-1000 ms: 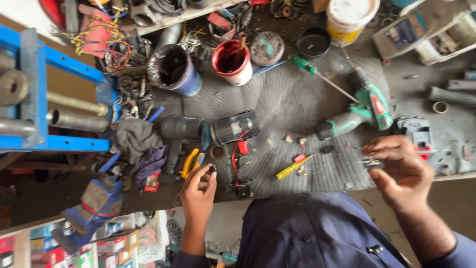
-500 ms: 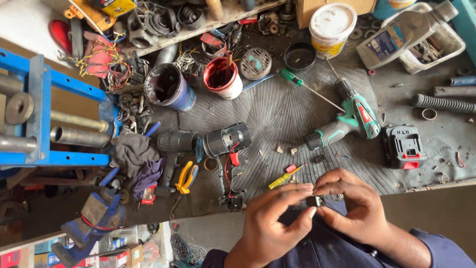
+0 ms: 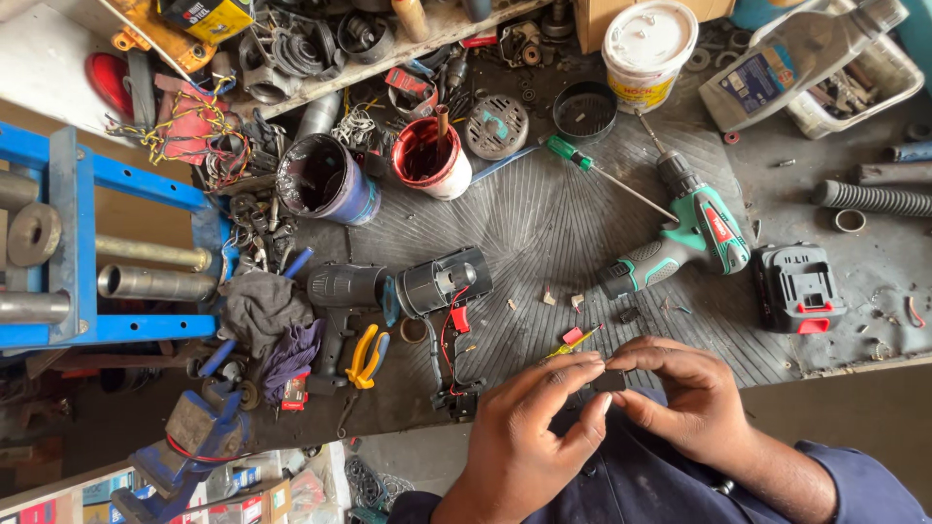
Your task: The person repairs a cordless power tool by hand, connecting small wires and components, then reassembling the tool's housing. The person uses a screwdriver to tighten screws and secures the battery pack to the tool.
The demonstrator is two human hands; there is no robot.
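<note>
At the lower centre of the frame, a small black part (image 3: 610, 380) is being pinched between the fingertips of the left hand (image 3: 529, 427) and the right hand (image 3: 680, 398), both closed on it. It is best being held steady, near the opened drill (image 3: 442, 320).

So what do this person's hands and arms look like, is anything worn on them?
Both hands are bare: no gloves, and no rings or watch that I can see. The left hand shows only to the wrist, the arm beyond it out of view. The right hand leads to a bare forearm, then a dark navy blue sleeve pushed up near the elbow, matching the navy garment below.
</note>
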